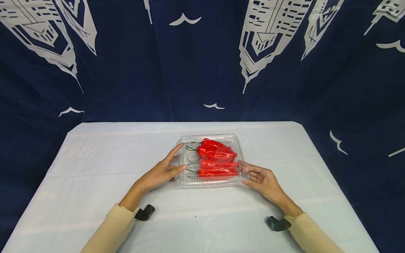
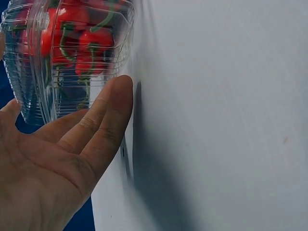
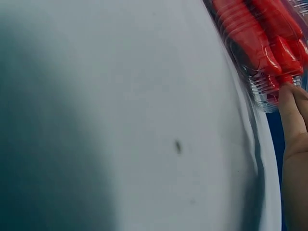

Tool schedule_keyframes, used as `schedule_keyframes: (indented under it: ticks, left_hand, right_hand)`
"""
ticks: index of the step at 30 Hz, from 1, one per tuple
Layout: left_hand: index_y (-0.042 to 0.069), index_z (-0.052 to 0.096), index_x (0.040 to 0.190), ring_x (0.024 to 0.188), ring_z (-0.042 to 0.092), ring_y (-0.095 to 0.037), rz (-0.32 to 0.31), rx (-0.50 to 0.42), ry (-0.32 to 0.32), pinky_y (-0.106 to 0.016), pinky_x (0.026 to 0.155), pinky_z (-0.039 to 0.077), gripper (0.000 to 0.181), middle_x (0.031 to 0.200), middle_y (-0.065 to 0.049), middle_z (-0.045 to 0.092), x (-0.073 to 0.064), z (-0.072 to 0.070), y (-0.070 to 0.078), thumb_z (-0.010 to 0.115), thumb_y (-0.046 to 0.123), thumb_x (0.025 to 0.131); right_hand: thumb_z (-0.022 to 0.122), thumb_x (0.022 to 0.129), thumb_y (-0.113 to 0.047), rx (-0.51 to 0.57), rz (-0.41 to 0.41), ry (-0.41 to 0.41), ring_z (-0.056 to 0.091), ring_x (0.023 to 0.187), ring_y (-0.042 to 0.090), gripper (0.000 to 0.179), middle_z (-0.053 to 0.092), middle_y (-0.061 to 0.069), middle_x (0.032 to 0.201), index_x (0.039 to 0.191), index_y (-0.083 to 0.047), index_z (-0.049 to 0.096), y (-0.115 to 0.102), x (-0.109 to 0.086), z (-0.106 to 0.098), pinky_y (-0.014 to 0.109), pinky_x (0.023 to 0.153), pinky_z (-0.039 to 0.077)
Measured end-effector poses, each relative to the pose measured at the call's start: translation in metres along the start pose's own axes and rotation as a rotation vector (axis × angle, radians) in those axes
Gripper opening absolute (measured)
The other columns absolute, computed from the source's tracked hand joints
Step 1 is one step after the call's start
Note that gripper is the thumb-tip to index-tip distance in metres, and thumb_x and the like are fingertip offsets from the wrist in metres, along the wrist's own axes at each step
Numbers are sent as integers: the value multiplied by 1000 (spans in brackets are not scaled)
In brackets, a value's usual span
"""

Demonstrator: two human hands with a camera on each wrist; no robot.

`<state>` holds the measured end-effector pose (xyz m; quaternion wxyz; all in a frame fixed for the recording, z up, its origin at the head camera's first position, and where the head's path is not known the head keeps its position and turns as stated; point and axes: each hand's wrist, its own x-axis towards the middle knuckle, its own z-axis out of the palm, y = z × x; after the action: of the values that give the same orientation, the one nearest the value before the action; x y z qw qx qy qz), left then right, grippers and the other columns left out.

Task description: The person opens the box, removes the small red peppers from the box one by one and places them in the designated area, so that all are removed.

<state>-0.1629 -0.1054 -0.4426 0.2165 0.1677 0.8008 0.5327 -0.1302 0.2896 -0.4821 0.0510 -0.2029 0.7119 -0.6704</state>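
Observation:
A clear plastic clamshell container [image 1: 181, 177] with its lid down holds several red peppers [image 1: 216, 154], their green stems pointing left. My left hand [image 1: 162, 172] is at its left side, index finger and thumb spread along the wall. In the left wrist view the other fingers [image 2: 103, 122] reach out fairly straight, fingertips right at the container's lower edge. On the opposite side my right hand [image 1: 261, 181] holds the right end, thumb at the near corner and bent fingers along the wall. Its fingertips are partly behind the clear plastic.
A white-covered table [image 1: 110, 151] lies under the container. Behind and around it hangs a dark blue cloth [image 1: 196, 63] with white building and bird prints. Black wrist cameras sit by the left cuff [image 1: 123, 214] and the right cuff [image 1: 297, 220].

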Motion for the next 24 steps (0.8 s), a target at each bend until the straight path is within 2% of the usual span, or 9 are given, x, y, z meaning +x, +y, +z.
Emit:
schedule_keyframes:
  ticks: [6,10,17,21,24]
  left_hand:
    - [44,9,159,105,67,-23,-11,2,5,-38,78,53,80,162,-24,22,-1,0,2,62,41,99]
    - [46,10,158,112,65,-23,-23,-1,16,-37,79,53,81,162,-23,24,-2,0,3,63,44,98]
    - [46,9,158,93,67,-21,-26,-2,17,-37,78,52,81,162,-23,23,-3,-1,4,63,43,98]
    - [46,8,158,89,66,-20,-25,1,13,-37,78,52,81,163,-22,22,-2,0,5,63,39,98]
    - [46,8,158,90,67,-20,-27,7,13,-37,78,52,81,163,-22,22,-2,1,6,62,38,99]
  right_hand:
    - [69,87,11,-120,9,13,54,128,-1,18,37,42,146,99,12,57,-5,-2,4,19,97,49]
    - [66,90,10,-119,4,4,56,127,1,15,36,42,147,101,12,56,-6,-4,7,18,94,51]
    - [65,95,-1,-173,127,3,63,111,-2,15,49,36,139,105,10,60,-18,-4,6,15,84,54]
    - [67,94,-4,-225,150,-54,64,106,1,16,54,32,130,103,8,60,-25,0,2,16,81,54]
    - [69,92,-2,-237,148,-100,62,110,-1,18,54,34,130,103,9,59,-27,2,-2,16,87,54]
